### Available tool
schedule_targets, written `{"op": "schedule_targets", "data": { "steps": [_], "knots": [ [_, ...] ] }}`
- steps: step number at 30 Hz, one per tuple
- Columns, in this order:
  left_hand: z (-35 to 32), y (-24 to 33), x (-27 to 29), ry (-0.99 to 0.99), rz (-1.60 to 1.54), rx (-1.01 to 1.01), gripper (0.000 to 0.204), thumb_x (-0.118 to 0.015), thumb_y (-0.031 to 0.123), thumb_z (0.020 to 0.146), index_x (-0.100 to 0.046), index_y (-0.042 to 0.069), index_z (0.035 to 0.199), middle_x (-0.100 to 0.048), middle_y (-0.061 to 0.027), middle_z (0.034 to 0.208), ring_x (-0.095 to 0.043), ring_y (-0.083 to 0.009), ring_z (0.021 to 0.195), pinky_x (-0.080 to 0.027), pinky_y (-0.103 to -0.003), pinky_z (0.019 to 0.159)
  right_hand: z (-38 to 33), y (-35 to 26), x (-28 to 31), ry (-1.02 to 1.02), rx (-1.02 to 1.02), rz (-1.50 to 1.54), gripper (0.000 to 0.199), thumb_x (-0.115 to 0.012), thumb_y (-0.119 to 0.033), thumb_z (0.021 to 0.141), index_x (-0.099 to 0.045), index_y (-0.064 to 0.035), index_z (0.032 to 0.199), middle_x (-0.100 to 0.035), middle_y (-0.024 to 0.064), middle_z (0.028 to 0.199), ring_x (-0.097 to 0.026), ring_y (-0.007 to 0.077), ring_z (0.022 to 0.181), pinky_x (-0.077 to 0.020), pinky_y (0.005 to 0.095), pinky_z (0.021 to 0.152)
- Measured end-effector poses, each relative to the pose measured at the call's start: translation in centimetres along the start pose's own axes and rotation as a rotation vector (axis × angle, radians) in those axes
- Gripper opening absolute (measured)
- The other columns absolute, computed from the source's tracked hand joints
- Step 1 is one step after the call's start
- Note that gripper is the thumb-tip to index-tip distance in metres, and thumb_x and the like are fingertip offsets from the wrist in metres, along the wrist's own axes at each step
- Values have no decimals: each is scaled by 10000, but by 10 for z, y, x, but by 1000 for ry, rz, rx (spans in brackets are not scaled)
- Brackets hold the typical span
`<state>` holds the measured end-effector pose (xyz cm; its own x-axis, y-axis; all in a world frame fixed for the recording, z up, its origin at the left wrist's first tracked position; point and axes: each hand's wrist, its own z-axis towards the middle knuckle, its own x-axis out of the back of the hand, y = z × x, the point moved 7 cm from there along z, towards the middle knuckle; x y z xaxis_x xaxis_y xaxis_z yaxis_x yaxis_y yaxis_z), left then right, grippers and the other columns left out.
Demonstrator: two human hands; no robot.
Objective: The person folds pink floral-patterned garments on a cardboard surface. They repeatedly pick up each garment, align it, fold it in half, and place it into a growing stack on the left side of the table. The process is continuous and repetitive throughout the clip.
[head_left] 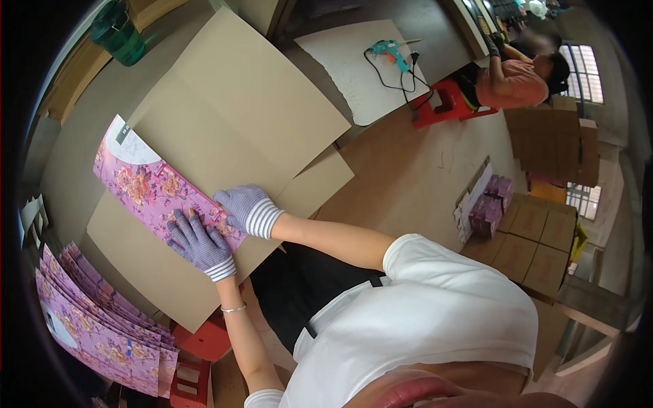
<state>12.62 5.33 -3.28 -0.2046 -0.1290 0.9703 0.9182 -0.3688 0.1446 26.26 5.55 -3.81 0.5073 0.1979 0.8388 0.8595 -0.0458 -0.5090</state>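
Observation:
A flat pink floral-printed card piece (153,180) with a white rounded panel at its far end lies on large plain brown cardboard sheets (224,102). My left hand (202,246), in a purple knit glove with a white striped cuff, rests flat on the print near its close end, fingers spread. Beside it, my right hand (246,211) wears a matching glove. Its fingers are curled at the piece's right edge, and the fingertips are partly hidden. At lower left stands a fanned stack of similar floral card pieces (102,333).
A teal glue gun (391,51) with a black cord lies on a white board (326,51) at the back. A green bucket (117,34) is at far left. Red stools (439,102) and brown cartons (537,238) stand right, where a co-worker in pink (513,81) sits.

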Motion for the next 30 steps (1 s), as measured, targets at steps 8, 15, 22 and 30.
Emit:
{"op": "schedule_targets", "data": {
  "steps": [8, 15, 22, 30],
  "knots": [
    [0, -1, 0, 8, -9, -10, 542, -481, 223, 903, -462, 39, 1413, -370, -173, 1521, -282, -398, 1429, -200, -617, 1116, 0, 1, -2, 16, 1, 34, 293, -680, -168, 785, -549, -66, 1027, -661, 130, 833, -663, 293, 825, -534, 404, 776],
    [0, -1, 0, 15, -14, -9, 529, -477, 228, 910, -474, 44, 1406, -366, -167, 1525, -279, -395, 1432, -195, -615, 1118, -1, 1, -3, 3, -2, 32, 298, -677, -170, 788, -547, -65, 1035, -662, 128, 864, -660, 292, 851, -527, 405, 798],
    [0, -2, -3, 5, -9, 0, 523, -473, 241, 913, -483, 46, 1399, -376, -161, 1520, -281, -391, 1432, -182, -613, 1126, 0, 2, -6, 1, -2, 34, 318, -687, -177, 781, -545, -69, 1045, -662, 123, 882, -660, 287, 859, -524, 403, 803],
    [0, -2, -2, 4, -1, 1, 527, -476, 220, 904, -477, 50, 1402, -373, -151, 1524, -287, -383, 1429, -178, -599, 1134, 1, 0, -3, -25, -10, 27, 335, -695, -187, 778, -542, -74, 1054, -663, 115, 869, -663, 278, 857, -525, 394, 788]
  ]
}}
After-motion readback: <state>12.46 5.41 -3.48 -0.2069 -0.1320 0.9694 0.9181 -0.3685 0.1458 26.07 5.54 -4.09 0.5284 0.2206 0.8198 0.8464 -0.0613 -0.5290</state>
